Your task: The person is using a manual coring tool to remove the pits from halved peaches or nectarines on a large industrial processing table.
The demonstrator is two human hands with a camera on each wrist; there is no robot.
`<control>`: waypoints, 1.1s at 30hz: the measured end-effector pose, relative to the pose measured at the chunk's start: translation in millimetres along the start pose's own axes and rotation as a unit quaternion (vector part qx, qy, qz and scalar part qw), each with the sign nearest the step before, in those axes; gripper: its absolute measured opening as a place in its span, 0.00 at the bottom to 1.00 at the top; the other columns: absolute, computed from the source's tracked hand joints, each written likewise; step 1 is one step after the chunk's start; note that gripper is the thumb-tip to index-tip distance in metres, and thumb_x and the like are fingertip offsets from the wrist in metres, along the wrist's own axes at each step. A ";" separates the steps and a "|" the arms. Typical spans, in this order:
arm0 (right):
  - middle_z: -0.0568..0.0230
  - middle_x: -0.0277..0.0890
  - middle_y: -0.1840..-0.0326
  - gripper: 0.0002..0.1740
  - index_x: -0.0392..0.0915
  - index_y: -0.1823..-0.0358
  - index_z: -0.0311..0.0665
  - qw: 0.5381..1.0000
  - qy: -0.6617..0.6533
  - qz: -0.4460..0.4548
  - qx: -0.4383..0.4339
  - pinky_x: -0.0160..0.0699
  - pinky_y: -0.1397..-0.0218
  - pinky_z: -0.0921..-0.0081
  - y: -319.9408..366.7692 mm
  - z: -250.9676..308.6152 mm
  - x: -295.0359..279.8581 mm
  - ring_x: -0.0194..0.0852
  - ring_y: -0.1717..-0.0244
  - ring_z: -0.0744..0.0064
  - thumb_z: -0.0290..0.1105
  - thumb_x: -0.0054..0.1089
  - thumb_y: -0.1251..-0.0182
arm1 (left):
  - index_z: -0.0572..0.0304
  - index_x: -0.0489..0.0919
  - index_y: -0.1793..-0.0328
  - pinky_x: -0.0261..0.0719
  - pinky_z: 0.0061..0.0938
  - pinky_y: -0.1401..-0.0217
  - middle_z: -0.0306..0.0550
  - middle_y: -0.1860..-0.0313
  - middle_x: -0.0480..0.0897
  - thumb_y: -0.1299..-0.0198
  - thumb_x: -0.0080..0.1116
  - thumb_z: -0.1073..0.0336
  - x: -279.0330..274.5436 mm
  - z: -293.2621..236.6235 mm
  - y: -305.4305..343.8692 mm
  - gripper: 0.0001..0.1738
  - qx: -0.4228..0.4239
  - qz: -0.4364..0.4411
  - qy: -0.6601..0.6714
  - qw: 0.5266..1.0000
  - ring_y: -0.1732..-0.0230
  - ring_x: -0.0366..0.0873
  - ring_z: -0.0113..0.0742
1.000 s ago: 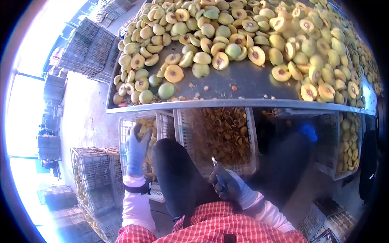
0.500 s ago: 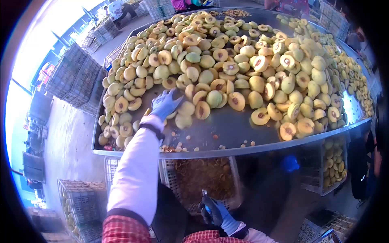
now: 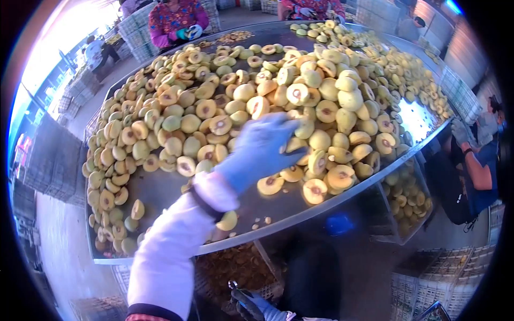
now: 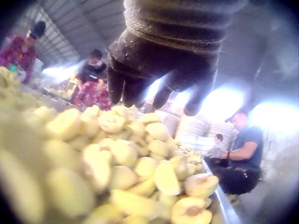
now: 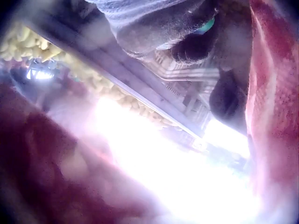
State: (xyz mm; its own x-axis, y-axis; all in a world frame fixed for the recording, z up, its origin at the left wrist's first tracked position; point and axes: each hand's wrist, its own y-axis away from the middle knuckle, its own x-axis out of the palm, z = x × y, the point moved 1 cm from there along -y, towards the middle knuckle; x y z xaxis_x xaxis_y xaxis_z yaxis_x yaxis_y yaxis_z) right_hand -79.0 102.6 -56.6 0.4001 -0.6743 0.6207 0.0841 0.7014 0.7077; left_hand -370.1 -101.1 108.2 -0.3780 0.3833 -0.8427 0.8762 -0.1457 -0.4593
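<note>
My gloved left hand (image 3: 259, 150) reaches over a heap of halved peaches (image 3: 219, 124), fingers extended and thumb apart, overlapping the fruit in the head view. The left wrist view has the hand (image 4: 163, 60) with fingers pointing down above the peach halves (image 4: 124, 151), nothing in its grasp. Low in the head view, my gloved right hand (image 3: 252, 306) grips a small hand tool (image 3: 233, 285) whose shiny metal tip sticks out. In the right wrist view the fingers of that hand (image 5: 163, 35) are curled, with a bit of green handle (image 5: 205, 26) between them.
A metal-topped table (image 3: 160, 187) with a raised rim carries the fruit. Beneath its front edge stand a crate of brown scraps (image 3: 267, 257) and a crate of peach halves (image 3: 404, 200). Other people work around the table, one seated at right (image 3: 476, 155). Stacked crates (image 3: 53, 150) stand left.
My left hand has risen from the crate below the table, crossed onto the tabletop, and moved right over the heap. The right hand stays low with its tool. The head view has tilted up.
</note>
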 end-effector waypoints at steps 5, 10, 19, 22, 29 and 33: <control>0.68 0.66 0.88 0.23 0.72 0.66 0.41 1.000 -0.026 -0.012 -0.006 0.59 0.90 0.74 0.7 13.4 -10.9 0.61 0.93 0.72 0.56 0.56 0.34 | 0.37 0.76 0.39 0.66 0.56 0.40 0.45 0.39 0.71 0.50 0.56 0.33 153.9 -67.5 -106.1 0.34 0.073 0.088 -0.082 0.990 0.32 0.59 0.51; 0.68 0.66 0.89 0.23 0.72 0.66 0.41 0.997 -0.075 -0.003 -0.004 0.59 0.90 0.75 7.1 24.0 -21.2 0.61 0.93 0.72 0.55 0.56 0.33 | 0.35 0.76 0.39 0.65 0.63 0.41 0.47 0.41 0.71 0.50 0.53 0.31 191.0 -61.9 -112.8 0.34 0.088 0.163 -0.163 0.969 0.31 0.54 0.61; 0.67 0.66 0.90 0.21 0.72 0.65 0.41 0.992 -0.108 0.057 -0.026 0.59 0.91 0.75 19.7 27.4 -27.8 0.61 0.94 0.72 0.54 0.54 0.31 | 0.37 0.76 0.41 0.76 0.42 0.44 0.46 0.41 0.72 0.53 0.62 0.41 135.6 -11.6 -68.5 0.31 -0.042 0.222 -0.034 0.974 0.41 0.72 0.52; 0.66 0.65 0.90 0.21 0.72 0.65 0.41 0.991 -0.117 0.051 -0.030 0.58 0.91 0.75 14.0 15.3 -32.0 0.60 0.94 0.72 0.53 0.54 0.31 | 0.35 0.74 0.41 0.78 0.38 0.47 0.45 0.41 0.71 0.45 0.58 0.49 99.3 11.1 -24.6 0.24 -0.028 0.189 -0.049 0.980 0.46 0.77 0.47; 0.65 0.66 0.90 0.21 0.72 0.65 0.40 0.993 -0.089 0.037 -0.075 0.58 0.89 0.76 35.5 26.0 -20.9 0.60 0.94 0.72 0.53 0.52 0.29 | 0.42 0.74 0.38 0.76 0.41 0.46 0.46 0.46 0.78 0.46 0.58 0.44 7.2 71.9 103.8 0.29 -0.198 0.268 -0.161 0.929 0.47 0.77 0.49; 0.66 0.64 0.90 0.20 0.72 0.65 0.41 0.993 -0.080 0.041 -0.079 0.61 0.87 0.77 31.9 19.4 -27.7 0.59 0.94 0.73 0.52 0.51 0.29 | 0.46 0.81 0.51 0.78 0.41 0.55 0.48 0.57 0.78 0.47 0.60 0.44 -22.2 26.6 56.9 0.22 -0.141 0.331 -0.296 0.885 0.57 0.79 0.47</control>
State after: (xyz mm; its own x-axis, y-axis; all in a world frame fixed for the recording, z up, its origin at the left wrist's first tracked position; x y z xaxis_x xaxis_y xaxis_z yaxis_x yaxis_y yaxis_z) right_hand -105.1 139.2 -44.7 0.2632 -0.6319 0.7290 0.2033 0.7750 0.5983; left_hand -319.8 -142.2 93.3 0.2290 -0.2589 -0.9384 0.9724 0.1051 0.2083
